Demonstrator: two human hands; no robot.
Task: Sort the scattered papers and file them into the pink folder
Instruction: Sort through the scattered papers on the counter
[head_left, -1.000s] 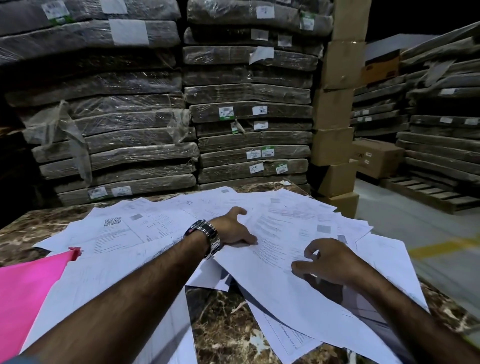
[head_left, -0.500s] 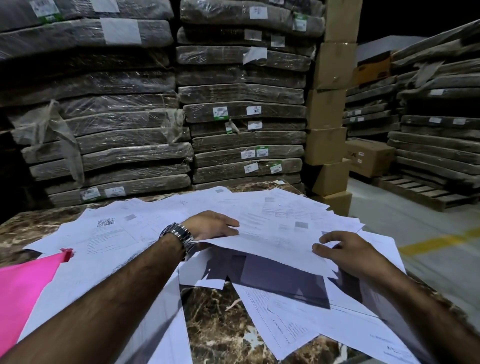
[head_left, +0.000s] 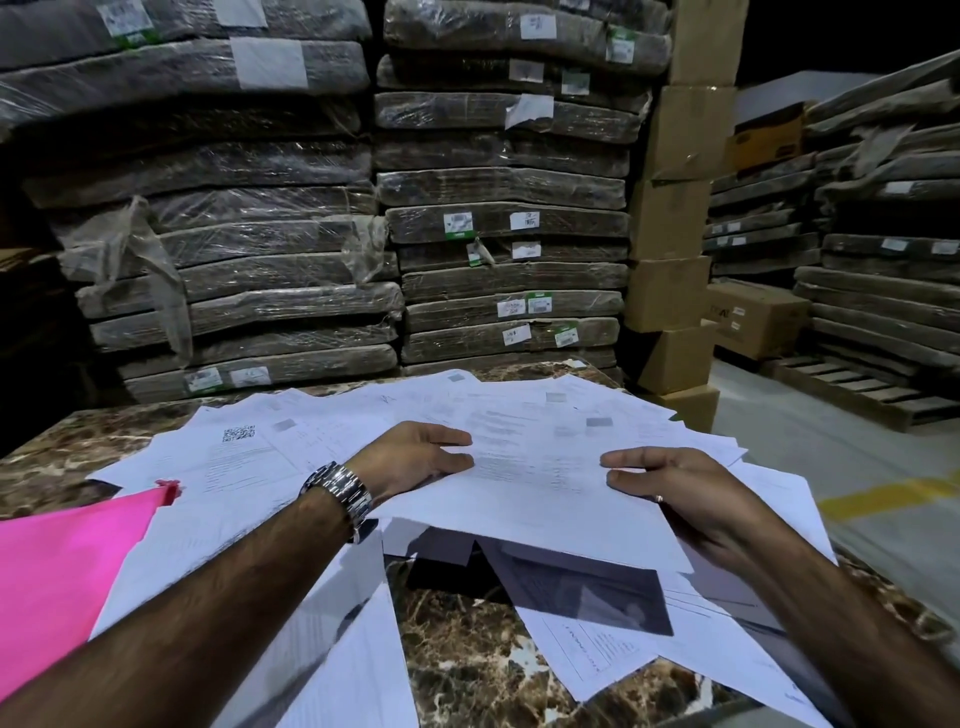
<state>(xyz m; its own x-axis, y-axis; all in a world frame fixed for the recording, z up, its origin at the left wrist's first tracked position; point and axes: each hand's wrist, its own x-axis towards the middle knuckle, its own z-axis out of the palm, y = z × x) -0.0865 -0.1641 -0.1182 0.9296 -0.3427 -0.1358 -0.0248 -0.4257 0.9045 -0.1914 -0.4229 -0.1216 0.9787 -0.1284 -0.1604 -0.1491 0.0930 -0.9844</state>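
Both hands hold one printed sheet (head_left: 540, 483) by its opposite side edges, lifted clear of the pile so that it throws a dark shadow on the pages below. The left hand (head_left: 415, 460), with a metal watch (head_left: 343, 491) on the wrist, has its grip closed on the sheet's left edge, fingers lying along the top. The right hand (head_left: 675, 488) has its grip closed on the right edge, fingers on top and a ring on one of them; the thumbs of both hands are hidden.

Under and around the sheet, scattered papers (head_left: 322, 436) fan across the marble worktop (head_left: 467, 654) from the far edge to the near one, some overhanging the right edge. A bare strip of worktop shows between the forearms, near the front edge. The pink folder (head_left: 57, 566) lies flat at the left edge, its corner touching the papers, well apart from the held sheet.

Just beyond the far edge stand stacks of wrapped bundles (head_left: 249, 249), with cardboard boxes (head_left: 675, 218) at the far right corner. Open floor (head_left: 831, 467) lies to the right.
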